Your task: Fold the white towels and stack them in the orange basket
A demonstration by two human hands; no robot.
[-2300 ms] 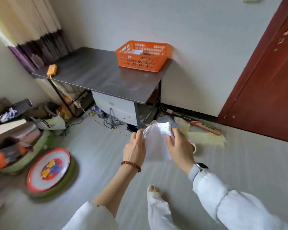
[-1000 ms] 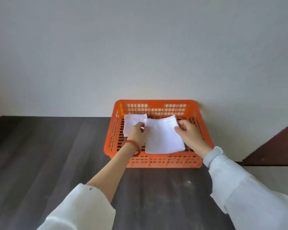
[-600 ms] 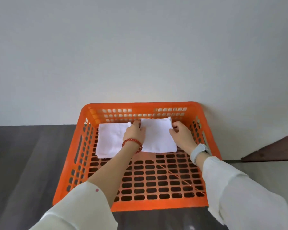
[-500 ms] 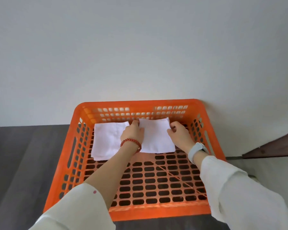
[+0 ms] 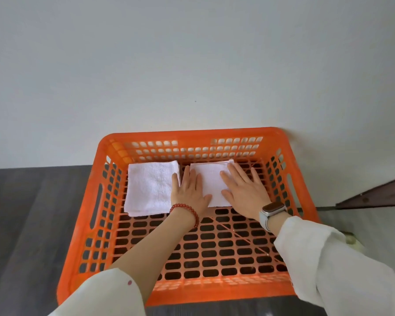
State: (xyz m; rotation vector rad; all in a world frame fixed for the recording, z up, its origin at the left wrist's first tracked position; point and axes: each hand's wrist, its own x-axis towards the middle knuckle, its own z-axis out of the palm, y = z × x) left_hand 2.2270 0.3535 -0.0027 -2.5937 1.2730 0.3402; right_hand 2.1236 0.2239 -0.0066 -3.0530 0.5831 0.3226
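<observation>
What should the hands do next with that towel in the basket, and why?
Probably lift both hands away. The left hand and right hand lie flat and open on the folded right towel, which already rests on the floor of the orange basket beside the left towel. It looks placed, so pressing more would add little.

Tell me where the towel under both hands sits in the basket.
The pressed towel lies flat at the far right of the orange basket floor, beside the other folded towel, under the left hand and right hand.
</observation>
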